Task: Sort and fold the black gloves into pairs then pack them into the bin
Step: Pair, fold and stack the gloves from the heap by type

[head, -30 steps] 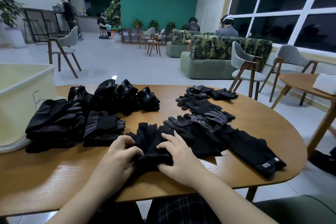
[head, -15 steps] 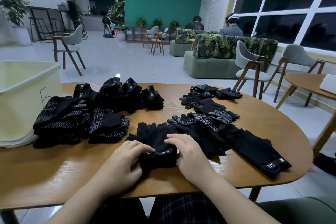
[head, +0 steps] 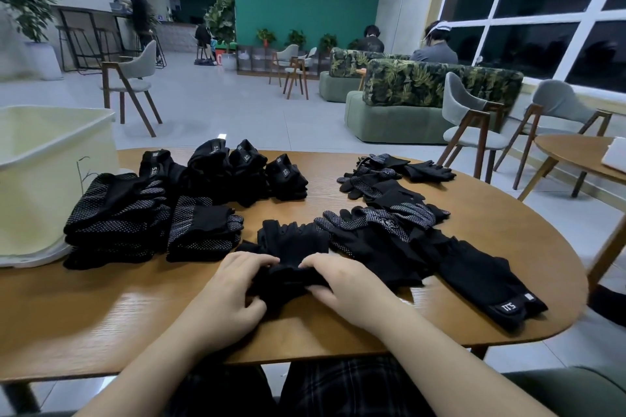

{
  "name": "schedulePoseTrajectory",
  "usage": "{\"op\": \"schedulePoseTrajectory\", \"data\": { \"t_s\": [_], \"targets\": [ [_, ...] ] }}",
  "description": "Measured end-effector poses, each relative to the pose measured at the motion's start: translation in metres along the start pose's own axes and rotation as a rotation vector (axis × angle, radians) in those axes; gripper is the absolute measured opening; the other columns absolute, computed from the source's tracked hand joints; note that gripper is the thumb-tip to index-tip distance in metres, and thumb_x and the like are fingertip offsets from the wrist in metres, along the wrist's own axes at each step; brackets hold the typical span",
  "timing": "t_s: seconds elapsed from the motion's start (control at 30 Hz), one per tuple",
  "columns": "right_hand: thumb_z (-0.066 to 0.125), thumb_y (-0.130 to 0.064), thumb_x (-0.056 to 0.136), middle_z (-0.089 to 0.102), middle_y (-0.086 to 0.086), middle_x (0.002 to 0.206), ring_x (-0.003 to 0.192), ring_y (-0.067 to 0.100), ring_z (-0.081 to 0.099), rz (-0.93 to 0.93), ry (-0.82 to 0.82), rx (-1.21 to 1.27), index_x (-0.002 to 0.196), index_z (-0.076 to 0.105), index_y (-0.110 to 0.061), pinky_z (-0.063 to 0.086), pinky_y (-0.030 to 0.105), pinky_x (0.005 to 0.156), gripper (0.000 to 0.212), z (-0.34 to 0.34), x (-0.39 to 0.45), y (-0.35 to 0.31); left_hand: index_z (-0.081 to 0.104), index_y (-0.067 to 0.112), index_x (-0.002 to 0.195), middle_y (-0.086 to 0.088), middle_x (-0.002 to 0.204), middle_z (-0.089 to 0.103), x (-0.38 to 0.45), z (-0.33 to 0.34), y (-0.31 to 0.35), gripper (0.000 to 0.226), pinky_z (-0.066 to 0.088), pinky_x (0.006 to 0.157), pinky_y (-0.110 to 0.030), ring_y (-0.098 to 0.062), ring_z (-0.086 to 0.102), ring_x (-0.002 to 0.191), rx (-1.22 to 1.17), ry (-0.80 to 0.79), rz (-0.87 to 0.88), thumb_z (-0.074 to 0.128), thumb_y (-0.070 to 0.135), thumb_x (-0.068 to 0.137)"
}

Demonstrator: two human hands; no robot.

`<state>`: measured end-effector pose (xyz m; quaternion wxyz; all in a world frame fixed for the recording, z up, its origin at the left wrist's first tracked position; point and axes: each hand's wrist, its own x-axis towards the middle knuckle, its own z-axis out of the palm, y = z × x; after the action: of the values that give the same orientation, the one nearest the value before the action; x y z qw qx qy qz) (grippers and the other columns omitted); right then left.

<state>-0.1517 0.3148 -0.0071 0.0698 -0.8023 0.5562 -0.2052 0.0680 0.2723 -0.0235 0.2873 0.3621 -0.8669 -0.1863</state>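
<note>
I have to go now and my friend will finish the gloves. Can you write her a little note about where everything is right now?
Both hands are busy: the left hand and right hand each grip one end of a half-folded glove pair at the table's near edge.
Done: folded dotted pairs are stacked beside the bin, and folded plain pairs sit behind them.
Left: finish this fold, then sort and fold the loose gloves spread on the right.
None of the folded pairs on the table are packed yet; the bin's inside is hidden from view.
</note>
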Motion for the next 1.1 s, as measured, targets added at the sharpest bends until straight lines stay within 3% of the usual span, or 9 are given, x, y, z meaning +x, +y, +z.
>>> {"op": "schedulePoseTrajectory", "data": {
  "t_s": [0.17, 0.33, 0.4, 0.5, 0.6, 0.73, 0.93, 1.03, 1.1],
  "targets": [
    [0.056, -0.025, 0.095, 0.06, -0.005, 0.12, 0.112, 0.011, 0.054, 0.109, 0.108, 0.194, 0.127, 0.049, -0.022, 0.039, 0.021, 0.094, 0.032, -0.011, 0.025, -0.003, 0.044, 0.025, 0.133, 0.014, 0.108, 0.051, 0.013, 0.006, -0.008, 0.047, 0.034, 0.09, -0.019, -0.002, 0.041, 0.103, -0.022, 0.148, -0.139, 0.059, 0.019, 0.089],
    [0.042, -0.028, 0.101, 0.054, 0.001, 0.131, 0.119, 0.022, 0.051, 0.342, 0.106, 0.202, 0.135, 0.041, -0.022, 0.039, 0.033, 0.094, 0.034, -0.004, 0.052, -0.007, 0.05, 0.019, 0.121, 0.003, 0.096, 0.062, 0.041, 0.011, -0.004, 0.027, 0.039, 0.084, -0.034, -0.021, 0.056, 0.094, 0.153, 0.283, -0.202, 0.044, 0.03, 0.097],
    [0.036, -0.029, 0.103, 0.055, 0.004, 0.126, 0.114, 0.026, 0.054, 0.409, 0.071, 0.047, 0.128, 0.046, -0.018, 0.043, 0.037, 0.09, 0.029, 0.003, 0.06, -0.004, 0.049, 0.018, 0.118, 0.0, 0.089, 0.065, 0.054, 0.012, -0.003, 0.026, 0.041, 0.081, -0.038, -0.026, 0.06, 0.086, 0.266, 0.277, -0.196, 0.039, 0.032, 0.098],
    [0.032, -0.034, 0.103, 0.06, 0.008, 0.112, 0.107, 0.027, 0.056, 0.378, 0.039, -0.227, 0.111, 0.054, -0.011, 0.042, 0.034, 0.083, 0.032, 0.003, 0.068, -0.001, 0.048, 0.02, 0.112, -0.002, 0.081, 0.067, 0.069, 0.012, -0.001, 0.019, 0.042, 0.076, -0.037, -0.028, 0.061, 0.081, 0.35, 0.227, -0.188, 0.039, 0.03, 0.099],
    [0.041, -0.049, 0.097, 0.058, 0.01, 0.109, 0.109, 0.026, 0.047, 0.323, 0.025, -0.209, 0.104, 0.058, -0.009, 0.037, 0.034, 0.087, 0.044, -0.006, 0.075, -0.002, 0.048, 0.024, 0.106, 0.001, 0.088, 0.066, 0.077, 0.009, -0.004, 0.015, 0.043, 0.072, -0.035, -0.027, 0.06, 0.085, 0.32, 0.178, -0.199, 0.038, 0.032, 0.098],
    [0.052, -0.05, 0.092, 0.058, 0.01, 0.11, 0.103, 0.029, 0.054, 0.344, -0.161, -0.078, 0.103, 0.044, -0.013, 0.036, 0.032, 0.072, 0.04, -0.014, 0.084, -0.005, 0.048, 0.027, 0.102, 0.003, 0.089, 0.063, 0.086, 0.005, -0.014, 0.014, 0.047, 0.071, -0.036, -0.023, 0.059, 0.083, 0.322, 0.156, -0.204, 0.037, 0.034, 0.096],
    [0.058, -0.046, 0.091, 0.053, 0.011, 0.131, 0.121, 0.029, 0.051, 0.377, -0.224, 0.032, 0.134, 0.04, -0.008, 0.044, 0.039, 0.097, 0.06, -0.012, 0.1, -0.005, 0.055, 0.022, 0.103, -0.001, 0.078, 0.067, 0.095, 0.003, -0.028, 0.02, 0.04, 0.062, -0.033, -0.027, 0.063, 0.075, 0.453, 0.219, -0.104, 0.039, 0.034, 0.097],
    [0.055, -0.043, 0.093, 0.062, 0.009, 0.115, 0.109, 0.028, 0.057, 0.358, -0.224, 0.016, 0.119, 0.055, -0.009, 0.047, 0.037, 0.089, 0.042, -0.004, 0.103, -0.002, 0.063, 0.018, 0.095, -0.001, 0.072, 0.066, 0.096, -0.001, -0.031, 0.027, 0.043, 0.056, -0.034, -0.028, 0.061, 0.067, 0.494, 0.244, -0.048, 0.045, 0.035, 0.087],
    [0.052, -0.041, 0.094, 0.065, 0.007, 0.103, 0.1, 0.028, 0.059, 0.368, -0.168, 0.051, 0.106, 0.059, -0.012, 0.047, 0.034, 0.081, 0.032, 0.0, 0.103, 0.001, 0.065, 0.018, 0.097, 0.001, 0.087, 0.063, 0.094, -0.005, -0.029, 0.026, 0.05, 0.063, -0.037, -0.025, 0.058, 0.082, 0.446, 0.271, -0.06, 0.049, 0.035, 0.085]
  ]
}}
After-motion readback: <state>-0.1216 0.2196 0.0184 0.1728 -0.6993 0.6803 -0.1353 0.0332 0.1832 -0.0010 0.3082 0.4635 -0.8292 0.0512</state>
